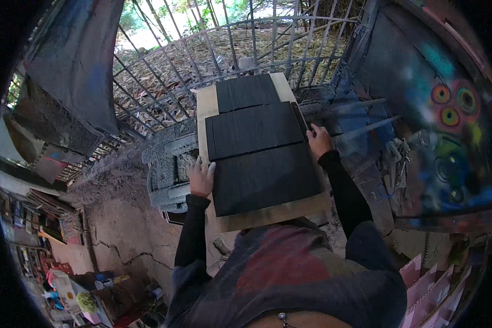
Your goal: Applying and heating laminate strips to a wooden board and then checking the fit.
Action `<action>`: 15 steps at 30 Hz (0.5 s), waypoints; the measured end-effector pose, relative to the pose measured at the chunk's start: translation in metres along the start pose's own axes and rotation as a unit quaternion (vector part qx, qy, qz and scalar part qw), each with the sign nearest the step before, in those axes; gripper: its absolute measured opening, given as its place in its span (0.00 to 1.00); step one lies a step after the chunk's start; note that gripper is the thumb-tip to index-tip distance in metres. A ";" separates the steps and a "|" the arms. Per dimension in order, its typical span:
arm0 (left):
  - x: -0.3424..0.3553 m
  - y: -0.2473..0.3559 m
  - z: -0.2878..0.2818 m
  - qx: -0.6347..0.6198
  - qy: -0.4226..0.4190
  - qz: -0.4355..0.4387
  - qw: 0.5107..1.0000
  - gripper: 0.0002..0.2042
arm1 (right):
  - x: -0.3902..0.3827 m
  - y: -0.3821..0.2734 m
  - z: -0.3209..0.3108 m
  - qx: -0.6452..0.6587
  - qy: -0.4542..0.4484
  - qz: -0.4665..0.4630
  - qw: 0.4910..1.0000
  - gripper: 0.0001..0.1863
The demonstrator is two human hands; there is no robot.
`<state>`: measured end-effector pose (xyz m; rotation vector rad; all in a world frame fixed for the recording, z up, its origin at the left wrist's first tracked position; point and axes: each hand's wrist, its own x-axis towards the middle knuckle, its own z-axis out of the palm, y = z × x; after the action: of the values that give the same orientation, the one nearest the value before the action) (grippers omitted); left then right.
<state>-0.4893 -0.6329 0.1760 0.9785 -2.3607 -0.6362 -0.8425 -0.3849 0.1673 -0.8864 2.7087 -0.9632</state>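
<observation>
A pale wooden board [206, 104] lies before me, with flat matte-black panels on top. One smaller black panel [246, 92] is at the far end, a middle black panel [257, 131] overlaps or abuts it, and a larger black panel [265, 177] lies nearest me. My left hand [201, 178] rests at the left edge of the near panel, fingers stretched forward and apart. At the right edge, my right hand [319, 141] has bent fingers closed at the lower end of a narrow black strip [299, 116] beside the middle panel. Its fingertips are partly hidden.
A dark-spattered stand [172, 164] sits under and left of the board. Beyond it rises a metal bar fence [205, 49]. A spray-painted dark panel [448, 120] leans at right. Pink slatted pieces [429, 292] stand lower right; cluttered goods [120, 295] lie lower left.
</observation>
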 end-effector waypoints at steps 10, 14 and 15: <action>0.043 -0.011 0.028 -0.020 -0.044 -0.112 0.992 0.22 | 0.011 -0.002 0.014 0.088 -0.015 -0.015 0.996 0.16; 0.042 -0.007 0.024 -0.035 -0.045 -0.089 0.994 0.21 | 0.009 -0.001 0.013 0.123 -0.011 -0.031 0.992 0.13; 0.042 -0.005 0.023 -0.025 -0.045 -0.088 0.995 0.21 | 0.009 -0.001 0.012 0.125 -0.003 -0.026 0.992 0.14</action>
<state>-0.5262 -0.6624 0.1669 1.1668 -2.3399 -0.8180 -0.8455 -0.3976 0.1591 -0.9102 2.4963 -1.2743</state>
